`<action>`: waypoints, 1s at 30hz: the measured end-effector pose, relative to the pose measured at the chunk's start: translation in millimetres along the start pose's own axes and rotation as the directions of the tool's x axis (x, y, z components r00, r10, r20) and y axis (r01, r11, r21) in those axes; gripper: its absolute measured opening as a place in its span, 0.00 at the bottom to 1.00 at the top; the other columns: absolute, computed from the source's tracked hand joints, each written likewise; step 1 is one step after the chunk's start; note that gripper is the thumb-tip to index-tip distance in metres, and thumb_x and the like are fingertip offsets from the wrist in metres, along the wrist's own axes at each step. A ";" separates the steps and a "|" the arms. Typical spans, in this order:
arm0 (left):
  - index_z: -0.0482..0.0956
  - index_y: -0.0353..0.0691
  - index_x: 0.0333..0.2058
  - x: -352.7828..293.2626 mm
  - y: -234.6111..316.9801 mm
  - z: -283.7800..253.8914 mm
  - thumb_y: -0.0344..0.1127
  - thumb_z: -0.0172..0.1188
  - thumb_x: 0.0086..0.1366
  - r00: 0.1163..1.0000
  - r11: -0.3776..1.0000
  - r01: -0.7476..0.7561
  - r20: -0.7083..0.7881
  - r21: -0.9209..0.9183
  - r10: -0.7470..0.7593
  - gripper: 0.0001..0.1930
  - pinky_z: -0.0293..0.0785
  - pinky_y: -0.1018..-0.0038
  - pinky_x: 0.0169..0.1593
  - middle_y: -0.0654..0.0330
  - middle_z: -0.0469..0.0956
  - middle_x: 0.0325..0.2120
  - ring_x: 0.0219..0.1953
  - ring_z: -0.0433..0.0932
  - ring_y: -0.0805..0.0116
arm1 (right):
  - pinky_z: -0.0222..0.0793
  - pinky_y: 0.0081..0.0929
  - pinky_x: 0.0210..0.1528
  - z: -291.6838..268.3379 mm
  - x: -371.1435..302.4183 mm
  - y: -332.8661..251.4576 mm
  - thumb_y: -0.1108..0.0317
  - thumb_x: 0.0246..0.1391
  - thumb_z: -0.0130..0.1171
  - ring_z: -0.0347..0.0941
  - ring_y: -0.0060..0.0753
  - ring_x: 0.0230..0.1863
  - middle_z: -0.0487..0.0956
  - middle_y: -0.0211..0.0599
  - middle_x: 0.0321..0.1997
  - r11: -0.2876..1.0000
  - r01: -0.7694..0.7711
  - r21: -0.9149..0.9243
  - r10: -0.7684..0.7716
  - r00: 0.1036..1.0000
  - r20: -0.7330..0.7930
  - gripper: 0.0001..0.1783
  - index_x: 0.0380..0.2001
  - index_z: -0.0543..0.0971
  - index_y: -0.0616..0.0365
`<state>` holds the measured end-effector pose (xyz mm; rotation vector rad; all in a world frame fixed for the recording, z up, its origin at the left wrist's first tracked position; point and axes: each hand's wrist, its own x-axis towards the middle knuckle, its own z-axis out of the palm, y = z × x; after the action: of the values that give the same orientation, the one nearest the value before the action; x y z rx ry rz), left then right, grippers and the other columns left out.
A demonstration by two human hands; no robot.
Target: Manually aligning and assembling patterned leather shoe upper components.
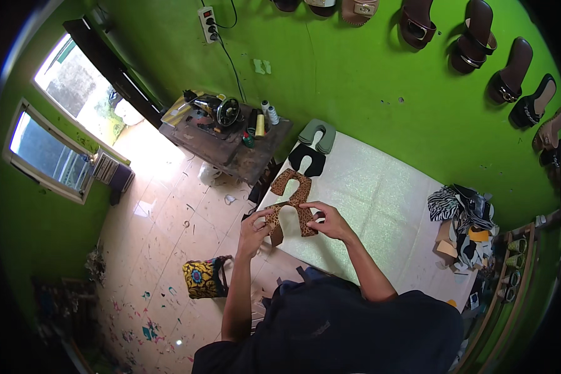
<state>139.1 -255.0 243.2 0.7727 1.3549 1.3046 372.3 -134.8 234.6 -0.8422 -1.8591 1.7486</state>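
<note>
Between my two hands is a leopard-print U-shaped piece (306, 222), its open end toward me, at the left edge of the white table. My left hand (254, 233) pinches its left arm, and my right hand (331, 222) grips the right arm with thumb and fingers. Just beyond it lies a second leopard-print U-shaped piece (303, 188). Farther back, a black U-shaped piece (316, 161) and grey-green U-shaped pieces (308, 133) line the same table edge.
The white table (380, 199) stretches to the right, with a heap of fabric scraps (455, 215) at its far end. At the back left, a sewing machine (221, 112) and thread spools (272, 115) stand on a wooden table (243, 153). A patterned stool (201, 278) stands on the scrap-littered floor.
</note>
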 end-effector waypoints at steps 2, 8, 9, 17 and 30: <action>0.78 0.33 0.50 14.9 2.3 -3.5 0.19 0.56 0.60 1.000 1.000 -0.015 0.003 -0.002 0.015 0.19 0.73 0.81 0.46 0.60 0.78 0.49 0.40 0.77 0.77 | 0.74 0.23 0.43 -2.2 11.1 6.4 0.79 0.45 0.64 0.73 0.24 0.36 0.75 0.35 0.55 0.999 0.035 -0.041 -0.035 0.999 -0.003 0.35 0.60 0.74 0.50; 0.78 0.37 0.52 61.2 -6.5 -26.5 0.18 0.59 0.57 0.995 0.984 0.004 0.093 0.179 -0.021 0.22 0.74 0.76 0.49 0.58 0.77 0.52 0.45 0.77 0.71 | 0.75 0.26 0.45 -8.8 31.9 12.7 0.81 0.42 0.66 0.74 0.31 0.46 0.70 0.38 0.63 0.995 0.034 -0.097 -0.038 0.998 -0.040 0.42 0.64 0.69 0.48; 0.78 0.37 0.52 67.8 -5.5 -27.3 0.18 0.59 0.56 0.995 0.982 0.030 0.092 0.189 -0.048 0.23 0.74 0.76 0.49 0.58 0.76 0.53 0.45 0.77 0.72 | 0.75 0.27 0.46 -9.2 35.0 16.8 0.81 0.42 0.66 0.74 0.33 0.50 0.69 0.38 0.64 0.991 0.054 -0.124 -0.061 0.997 -0.049 0.43 0.65 0.68 0.47; 0.75 0.33 0.55 124.0 -12.5 -53.2 0.17 0.62 0.56 0.963 0.974 -0.010 0.264 0.226 -0.051 0.25 0.73 0.83 0.39 0.59 0.77 0.50 0.32 0.74 0.82 | 0.76 0.30 0.50 3.8 63.6 38.1 0.80 0.43 0.67 0.71 0.38 0.58 0.67 0.40 0.67 0.985 -0.095 -0.144 0.067 0.980 -0.188 0.43 0.65 0.68 0.48; 0.76 0.37 0.56 226.4 -32.6 -105.6 0.15 0.60 0.52 0.808 0.962 0.030 0.560 0.270 -0.182 0.29 0.76 0.80 0.41 0.58 0.77 0.46 0.37 0.77 0.78 | 0.80 0.29 0.50 71.1 116.4 73.6 0.85 0.43 0.66 0.71 0.37 0.60 0.67 0.41 0.66 0.969 -0.242 -0.038 0.188 0.834 -0.519 0.43 0.64 0.67 0.51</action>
<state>-8.1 -77.8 141.0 1.1422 1.0420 0.7144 249.5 -104.0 145.1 -1.4486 -1.5409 1.3647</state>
